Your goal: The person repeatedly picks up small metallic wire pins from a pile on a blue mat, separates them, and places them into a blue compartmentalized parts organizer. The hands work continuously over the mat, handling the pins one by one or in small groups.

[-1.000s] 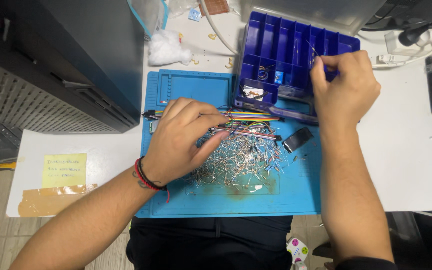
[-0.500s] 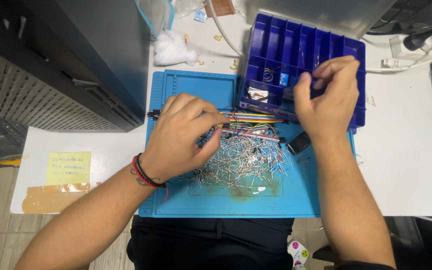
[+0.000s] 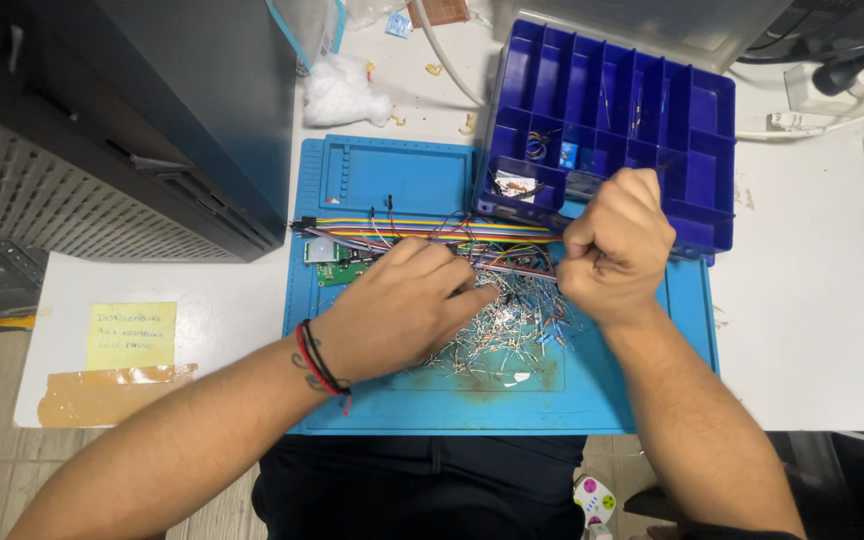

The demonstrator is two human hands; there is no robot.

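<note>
My left hand [image 3: 404,305] lies on a heap of small wire-legged components [image 3: 512,335] spread over a blue work mat [image 3: 392,180], fingers pinching into the pile. My right hand [image 3: 617,245] hovers at the heap's right edge, fingers curled shut; what it grips is hidden. A strip of multicoloured ribbon wires [image 3: 412,228] runs across the mat just beyond both hands. A small green circuit board [image 3: 337,270] sits by my left fingers. A dark blue compartment box [image 3: 642,100] stands behind my right hand, a few small parts in its cells.
A black computer case [image 3: 122,120] stands at the left. A yellow sticky note [image 3: 132,335] and brown tape [image 3: 112,395] lie on the white table. White cotton [image 3: 337,95] sits behind the mat. A white power strip [image 3: 832,90] is at the back right.
My right hand has come back from the blue box toward me to the heap's right edge and curled shut. My left hand stays on the pile.
</note>
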